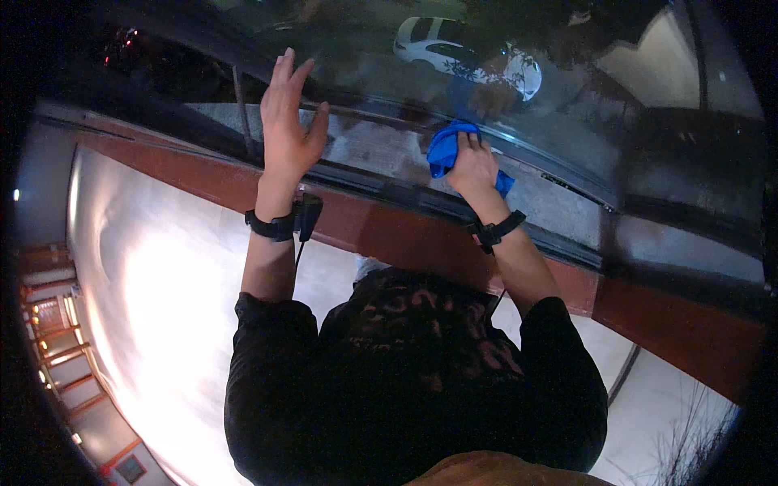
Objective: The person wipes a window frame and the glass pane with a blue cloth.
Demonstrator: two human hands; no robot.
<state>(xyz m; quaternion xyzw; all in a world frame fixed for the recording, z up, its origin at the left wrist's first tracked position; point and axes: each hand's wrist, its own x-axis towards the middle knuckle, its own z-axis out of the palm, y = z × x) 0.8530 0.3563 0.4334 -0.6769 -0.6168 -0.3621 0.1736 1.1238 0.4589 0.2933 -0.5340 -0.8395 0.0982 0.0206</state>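
Note:
In the head view, a dark glass pane point(364, 73) fills the upper part in front of me. My right hand point(474, 161) grips a bunched blue cloth point(445, 149) near the pane's lower edge; a corner of the cloth hangs out below the palm. Whether the cloth touches the glass, I cannot tell. To the left, my left hand point(289, 118) is raised with its fingers apart and holds nothing. Each wrist wears a black strap, and the left one carries a small black device point(310, 215).
A reddish-brown ledge point(377, 225) runs across beneath the dark window frame point(389, 189). A white car point(437, 45) shows in the glass. The bright floor point(170, 291) lies at lower left, and thin bare twigs point(693, 431) stand at lower right.

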